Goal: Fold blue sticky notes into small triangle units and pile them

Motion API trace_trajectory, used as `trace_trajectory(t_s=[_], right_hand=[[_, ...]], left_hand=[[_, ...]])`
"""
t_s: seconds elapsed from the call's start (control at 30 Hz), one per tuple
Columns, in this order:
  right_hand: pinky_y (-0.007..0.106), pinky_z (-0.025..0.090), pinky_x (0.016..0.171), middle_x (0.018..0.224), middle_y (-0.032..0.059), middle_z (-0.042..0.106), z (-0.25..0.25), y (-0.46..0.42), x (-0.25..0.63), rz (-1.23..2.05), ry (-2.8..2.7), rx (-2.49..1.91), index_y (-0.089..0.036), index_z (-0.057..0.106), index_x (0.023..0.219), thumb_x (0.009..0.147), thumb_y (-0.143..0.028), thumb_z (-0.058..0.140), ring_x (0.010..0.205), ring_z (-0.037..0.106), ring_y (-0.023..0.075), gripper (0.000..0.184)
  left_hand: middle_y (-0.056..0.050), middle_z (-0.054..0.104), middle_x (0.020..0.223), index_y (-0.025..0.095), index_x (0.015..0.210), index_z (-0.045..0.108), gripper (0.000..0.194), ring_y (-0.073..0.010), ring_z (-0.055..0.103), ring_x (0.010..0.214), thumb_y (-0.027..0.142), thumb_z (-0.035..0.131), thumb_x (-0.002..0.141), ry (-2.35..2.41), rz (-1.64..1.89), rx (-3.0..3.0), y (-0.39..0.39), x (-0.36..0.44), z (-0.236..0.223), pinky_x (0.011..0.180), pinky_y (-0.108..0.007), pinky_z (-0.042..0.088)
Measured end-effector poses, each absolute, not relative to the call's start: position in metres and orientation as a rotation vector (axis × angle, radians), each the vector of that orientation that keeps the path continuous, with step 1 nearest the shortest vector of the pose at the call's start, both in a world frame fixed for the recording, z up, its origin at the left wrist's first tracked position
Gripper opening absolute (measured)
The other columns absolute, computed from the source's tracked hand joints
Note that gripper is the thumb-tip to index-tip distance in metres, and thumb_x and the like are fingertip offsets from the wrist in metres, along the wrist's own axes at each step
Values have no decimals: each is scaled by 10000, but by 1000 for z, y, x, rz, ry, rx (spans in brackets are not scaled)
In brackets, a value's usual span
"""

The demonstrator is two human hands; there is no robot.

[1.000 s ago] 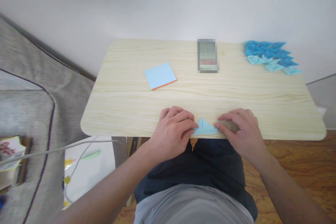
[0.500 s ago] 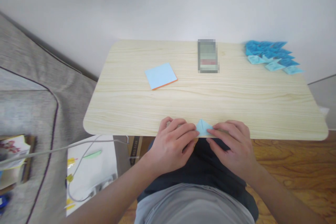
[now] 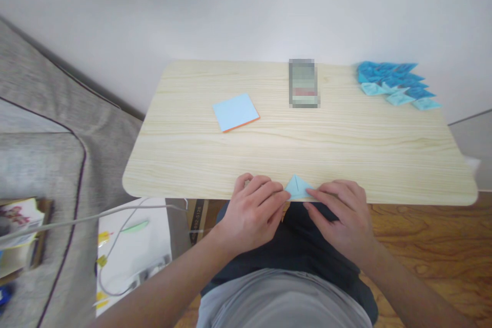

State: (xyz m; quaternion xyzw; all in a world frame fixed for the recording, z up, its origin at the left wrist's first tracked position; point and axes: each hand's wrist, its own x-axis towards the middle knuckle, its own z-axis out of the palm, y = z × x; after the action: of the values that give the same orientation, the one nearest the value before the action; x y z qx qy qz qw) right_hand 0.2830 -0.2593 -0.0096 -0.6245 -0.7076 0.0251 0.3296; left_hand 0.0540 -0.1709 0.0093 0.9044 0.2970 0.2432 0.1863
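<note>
Pale-blue folded paper triangle (image 3: 296, 187) sits at the near edge of the wooden table (image 3: 346, 143), pinned from both sides: left hand (image 3: 251, 212) and right hand (image 3: 340, 215) press curled fingertips on its lower corners, partly over the table's lip. Creasing appears under way; the next fold likely calls for firm, aligned pressure. Beyond the triangle lie a sticky-note pad (image 3: 236, 111), finished blue pieces (image 3: 395, 84) and open tabletop.
</note>
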Motion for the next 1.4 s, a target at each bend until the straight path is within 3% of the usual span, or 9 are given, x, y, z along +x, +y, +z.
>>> trace_trajectory(t_s=[0.13, 0.43, 0.57, 0.73, 0.83, 0.97, 1.07, 1.2, 1.4], right_hand=[[453, 479, 892, 971, 23, 745, -12, -263, 278, 60, -1841, -1608, -289, 748, 1096, 791, -164, 830, 942, 632, 235, 340], [395, 434, 788, 768, -1, 687, 19, -241, 251, 264, -1733, -1646, -236, 689, 844, 859, -181, 731, 803, 600, 200, 71], [327, 435, 671, 705, -20, 636, 32, -227, 248, 555, -1309, -1794, -229, 632, 780, 871, -298, 737, 686, 581, 162, 155], [301, 513, 704, 870, 0, 772, 39, -214, 252, 1056, -772, -1519, -253, 611, 1051, 805, -367, 818, 777, 705, 184, 341], [287, 523, 695, 777, -9, 775, 38, -212, 253, 1112, -655, -1475, -253, 593, 1121, 766, -362, 857, 709, 706, 171, 456], [292, 520, 700, 643, -41, 711, 37, -213, 257, 1074, -735, -1514, -254, 609, 1208, 821, -379, 815, 656, 674, 162, 457], [341, 533, 742, 776, 4, 729, 36, -216, 268, 972, -985, -1645, -254, 659, 1188, 874, -412, 752, 751, 685, 193, 364], [429, 510, 863, 1083, 69, 685, 29, -220, 285, 352, -1541, -1816, -288, 747, 1104, 843, -329, 777, 998, 632, 260, 266], [448, 480, 878, 1022, 55, 706, 11, -220, 291, 209, -1942, -1638, -283, 773, 993, 911, -208, 698, 985, 603, 249, 134]], left_hand=[[-5, 755, 1032, 266, 1070, 716, 172, -215, 624, 1018, 195, 660, 923, 828, 710, 2535, -172, 51, 8, 966, -457, 382], [2, 750, 981, 261, 1100, 686, 251, -186, 618, 956, 123, 676, 890, 697, 894, 2344, -157, 68, 30, 913, -387, 462], [-47, 732, 1148, 234, 1309, 591, 445, -207, 625, 1066, 111, 652, 885, 719, 998, 2255, -152, 79, 38, 979, -402, 484], [-46, 697, 1210, 275, 1165, 689, 361, -235, 617, 1110, 139, 709, 831, 781, 1048, 2359, -154, 82, 33, 995, -438, 471], [-44, 698, 1194, 288, 1127, 710, 341, -236, 621, 1081, 159, 748, 814, 821, 1120, 2397, -154, 83, 29, 966, -435, 479], [-26, 729, 1091, 278, 1072, 725, 280, -200, 632, 1000, 140, 742, 829, 820, 1149, 2419, -149, 83, 24, 919, -393, 483], [-12, 751, 1028, 272, 1039, 736, 213, -182, 635, 962, 148, 717, 866, 839, 1138, 2411, -144, 80, 20, 903, -377, 472], [0, 777, 1028, 273, 994, 753, 151, -211, 624, 1037, 173, 680, 908, 902, 990, 2450, -136, 74, 16, 977, -430, 419], [-8, 771, 1048, 278, 950, 765, 160, -241, 590, 1081, 180, 641, 926, 944, 735, 2524, -132, 68, 16, 1008, -487, 348]])
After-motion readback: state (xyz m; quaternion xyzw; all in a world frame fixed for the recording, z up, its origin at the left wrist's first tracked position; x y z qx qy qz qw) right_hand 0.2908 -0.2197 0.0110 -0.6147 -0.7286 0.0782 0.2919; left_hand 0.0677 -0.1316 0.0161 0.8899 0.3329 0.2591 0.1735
